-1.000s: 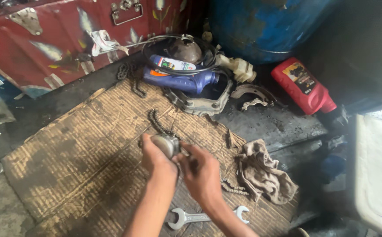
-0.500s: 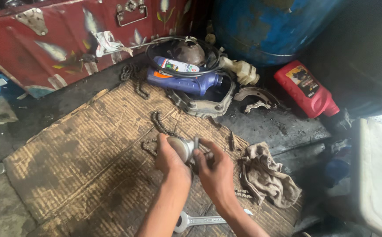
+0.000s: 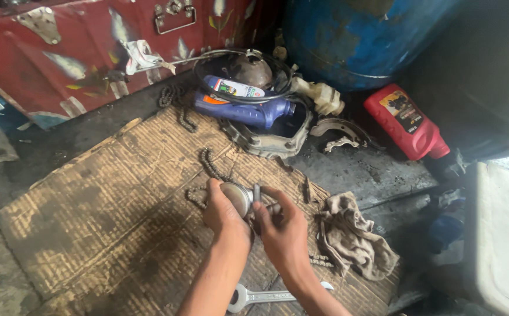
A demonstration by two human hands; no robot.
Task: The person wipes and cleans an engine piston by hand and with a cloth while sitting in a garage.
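Note:
My left hand (image 3: 223,213) grips a round grey metal piston (image 3: 237,196) over a worn sheet of cardboard (image 3: 90,216). My right hand (image 3: 282,228) is closed around the piston's other side and pinches a small metal part against its rim. A dark drive chain (image 3: 209,164) lies on the cardboard just beyond my hands. Below my wrists lies a silver spanner (image 3: 254,296), partly hidden by my forearms.
A dirty rag (image 3: 354,240) lies right of my hands. Behind are a blue oil bottle (image 3: 242,109) in a metal engine cover (image 3: 266,142), a red oil bottle (image 3: 406,123), a blue drum (image 3: 359,35), a red metal trunk (image 3: 61,52) and a white container (image 3: 500,234) at right.
Both hands with the piston sit slightly lower and further right in view than a second ago. My right fingers have shifted up onto the piston's rim.

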